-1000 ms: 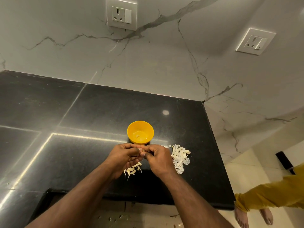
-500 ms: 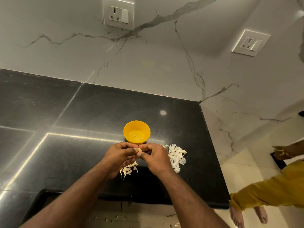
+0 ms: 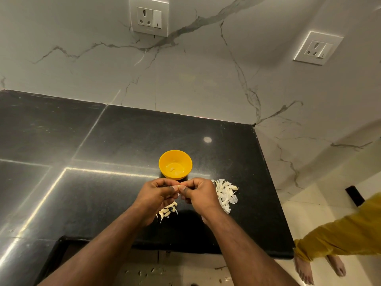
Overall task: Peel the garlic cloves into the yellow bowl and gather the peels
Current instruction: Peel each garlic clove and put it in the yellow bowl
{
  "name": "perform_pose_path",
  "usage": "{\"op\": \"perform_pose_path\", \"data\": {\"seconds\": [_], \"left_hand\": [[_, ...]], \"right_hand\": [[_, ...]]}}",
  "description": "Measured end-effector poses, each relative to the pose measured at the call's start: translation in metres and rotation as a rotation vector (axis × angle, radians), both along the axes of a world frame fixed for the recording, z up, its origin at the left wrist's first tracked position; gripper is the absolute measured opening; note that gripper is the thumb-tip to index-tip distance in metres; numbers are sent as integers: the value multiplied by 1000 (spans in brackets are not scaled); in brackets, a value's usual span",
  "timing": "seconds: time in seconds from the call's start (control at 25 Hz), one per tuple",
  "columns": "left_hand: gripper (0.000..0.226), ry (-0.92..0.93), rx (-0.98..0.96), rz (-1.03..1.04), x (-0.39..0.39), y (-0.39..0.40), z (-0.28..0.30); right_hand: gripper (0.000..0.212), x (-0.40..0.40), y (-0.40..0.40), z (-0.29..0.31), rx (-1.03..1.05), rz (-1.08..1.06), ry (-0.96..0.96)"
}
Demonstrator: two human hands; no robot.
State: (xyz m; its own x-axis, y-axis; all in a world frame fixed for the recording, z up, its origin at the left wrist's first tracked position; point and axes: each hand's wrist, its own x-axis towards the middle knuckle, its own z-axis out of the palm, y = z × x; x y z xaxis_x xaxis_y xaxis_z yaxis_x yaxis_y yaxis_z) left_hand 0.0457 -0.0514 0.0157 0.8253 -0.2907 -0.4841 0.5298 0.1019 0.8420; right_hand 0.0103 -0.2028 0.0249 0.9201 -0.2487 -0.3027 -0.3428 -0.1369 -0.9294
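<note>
A small yellow bowl [image 3: 175, 164] stands on the black counter [image 3: 103, 182], with a couple of pale peeled cloves at its bottom. Just in front of it, my left hand [image 3: 157, 196] and my right hand [image 3: 198, 194] meet thumb to thumb and pinch one garlic clove [image 3: 179, 187] between their fingertips; most of the clove is hidden. Under my left hand lies a small heap of unpeeled cloves [image 3: 167, 211]. A pile of white peels [image 3: 226, 194] lies on the counter right of my right hand.
The counter's right edge [image 3: 274, 193] and front edge are close to the hands. A marble wall with two sockets [image 3: 148, 16] rises behind. Another person's yellow sleeve [image 3: 340, 236] and bare feet show at the lower right. Bits of peel lie on the floor below.
Both hands have stayed together on the clove in front of the bowl, working it with small finger shifts. The person at the right has shifted slightly.
</note>
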Motion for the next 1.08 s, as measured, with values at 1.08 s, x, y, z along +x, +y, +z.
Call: {"op": "perform_pose_path", "data": {"seconds": [1.08], "left_hand": [[12,58,-78,-3,5,0,8]], "right_hand": [[12,6,-12,-2,-288,31,-44]]}}
